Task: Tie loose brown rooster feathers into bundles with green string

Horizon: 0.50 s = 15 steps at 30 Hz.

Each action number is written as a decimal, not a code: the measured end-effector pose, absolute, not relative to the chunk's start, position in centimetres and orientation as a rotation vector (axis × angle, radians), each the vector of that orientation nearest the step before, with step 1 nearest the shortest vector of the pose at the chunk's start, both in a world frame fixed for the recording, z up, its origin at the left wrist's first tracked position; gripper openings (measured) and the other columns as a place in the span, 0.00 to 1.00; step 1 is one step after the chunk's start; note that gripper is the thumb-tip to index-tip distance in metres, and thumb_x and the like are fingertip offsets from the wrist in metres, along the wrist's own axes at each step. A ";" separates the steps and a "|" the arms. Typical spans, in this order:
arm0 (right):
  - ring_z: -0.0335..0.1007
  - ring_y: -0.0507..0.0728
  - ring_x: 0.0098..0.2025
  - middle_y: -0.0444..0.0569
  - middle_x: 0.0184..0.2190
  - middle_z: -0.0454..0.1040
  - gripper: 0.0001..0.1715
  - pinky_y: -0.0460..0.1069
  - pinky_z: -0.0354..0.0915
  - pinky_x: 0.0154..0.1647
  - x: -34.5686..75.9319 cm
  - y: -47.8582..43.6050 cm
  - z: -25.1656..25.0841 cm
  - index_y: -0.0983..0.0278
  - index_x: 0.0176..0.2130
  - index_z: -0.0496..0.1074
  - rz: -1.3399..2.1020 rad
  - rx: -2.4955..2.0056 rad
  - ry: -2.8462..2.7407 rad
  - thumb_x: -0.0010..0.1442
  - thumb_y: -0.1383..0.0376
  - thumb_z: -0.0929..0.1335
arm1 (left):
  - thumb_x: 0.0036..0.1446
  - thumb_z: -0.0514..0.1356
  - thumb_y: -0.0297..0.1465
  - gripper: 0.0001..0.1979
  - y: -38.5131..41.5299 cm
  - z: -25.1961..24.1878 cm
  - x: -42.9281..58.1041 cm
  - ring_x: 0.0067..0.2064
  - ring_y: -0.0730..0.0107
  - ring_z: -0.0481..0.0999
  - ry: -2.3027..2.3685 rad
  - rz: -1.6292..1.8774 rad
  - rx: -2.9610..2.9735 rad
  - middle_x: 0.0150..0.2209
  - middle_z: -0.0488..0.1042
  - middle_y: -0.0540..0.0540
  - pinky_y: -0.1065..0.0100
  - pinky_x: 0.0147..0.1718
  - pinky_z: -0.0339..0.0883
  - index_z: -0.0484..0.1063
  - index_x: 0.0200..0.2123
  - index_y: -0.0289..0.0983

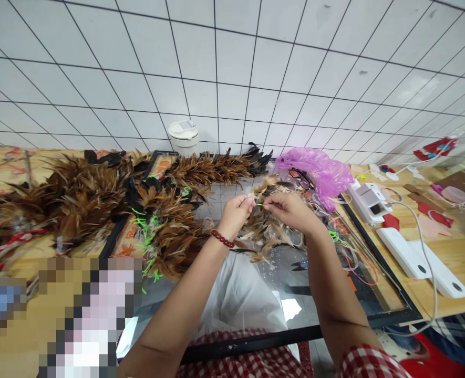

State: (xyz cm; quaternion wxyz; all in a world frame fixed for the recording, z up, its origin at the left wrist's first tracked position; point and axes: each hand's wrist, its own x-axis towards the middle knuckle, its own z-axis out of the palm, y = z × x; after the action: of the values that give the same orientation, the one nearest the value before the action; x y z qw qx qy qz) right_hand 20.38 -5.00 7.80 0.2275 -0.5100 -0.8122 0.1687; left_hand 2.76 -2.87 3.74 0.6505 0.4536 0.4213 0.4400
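Over the middle of the glass-topped table, my left hand (237,212) is closed in a pinch, with a small pale bit showing at its fingertips. A short bright green string (259,204) runs from that pinch to my right hand (285,209), whose thumb and forefinger are closed on its other end. Beneath and around both hands lies a pile of loose brown and cream feathers (269,231). Just left of my left hand is a thick brown feather bundle (175,226) with green string ends (149,241) along its side. Small blue-handled snips (301,265) lie beside my right forearm.
More feather bundles (94,194) cover the left and back, near a white lidded container (184,137). Eyeglasses (301,178) rest by a pink plastic bag (319,170). To the right are a white device (370,202), white bars (423,262) and a cable (425,257).
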 end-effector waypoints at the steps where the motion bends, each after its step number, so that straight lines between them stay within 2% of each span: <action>1: 0.70 0.54 0.33 0.48 0.30 0.76 0.09 0.47 0.60 0.36 20.4 -5.2 8.1 0.65 0.33 0.75 0.420 -1.415 -2.253 0.60 0.68 0.65 | 0.54 0.60 0.37 0.12 -2.8 3.5 2.8 0.17 0.82 0.54 1.003 0.997 1.109 0.18 0.61 0.55 0.75 0.18 0.45 0.68 0.24 0.35; 5: 0.69 0.56 0.36 0.50 0.32 0.75 0.09 0.48 0.60 0.39 20.3 -5.9 9.0 0.65 0.34 0.73 0.292 -1.382 -2.310 0.60 0.71 0.63 | 0.56 0.56 0.34 0.12 -2.8 2.8 2.9 0.20 0.79 0.57 1.116 0.913 1.417 0.19 0.64 0.53 0.73 0.21 0.49 0.71 0.24 0.34; 9: 0.68 0.56 0.37 0.51 0.32 0.73 0.10 0.50 0.60 0.40 20.2 -6.1 9.3 0.65 0.35 0.72 0.194 -1.186 -2.393 0.61 0.72 0.62 | 0.55 0.56 0.33 0.13 -3.3 3.2 3.0 0.22 0.78 0.61 1.000 0.711 1.505 0.19 0.66 0.52 0.73 0.24 0.52 0.71 0.23 0.33; 11: 0.67 0.55 0.36 0.50 0.32 0.73 0.10 0.50 0.60 0.40 20.2 -5.8 9.1 0.65 0.34 0.72 0.282 -1.074 -2.378 0.62 0.70 0.62 | 0.54 0.59 0.35 0.13 -3.7 3.6 3.0 0.21 0.79 0.60 0.857 0.578 1.448 0.19 0.65 0.52 0.73 0.22 0.51 0.72 0.23 0.32; 15: 0.67 0.52 0.31 0.47 0.29 0.72 0.10 0.47 0.61 0.35 20.3 -5.0 7.7 0.64 0.33 0.72 0.761 -0.858 -2.163 0.64 0.63 0.64 | 0.48 0.64 0.40 0.16 -4.5 4.5 2.7 0.17 0.83 0.55 0.605 0.414 1.194 0.19 0.63 0.53 0.75 0.18 0.43 0.72 0.25 0.31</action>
State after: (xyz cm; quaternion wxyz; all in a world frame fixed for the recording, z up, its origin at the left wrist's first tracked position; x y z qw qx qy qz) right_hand 20.34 -4.95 7.74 0.3397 -0.3297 -0.8309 0.2923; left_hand 2.70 -4.55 4.53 0.7646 0.5492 0.2785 0.1903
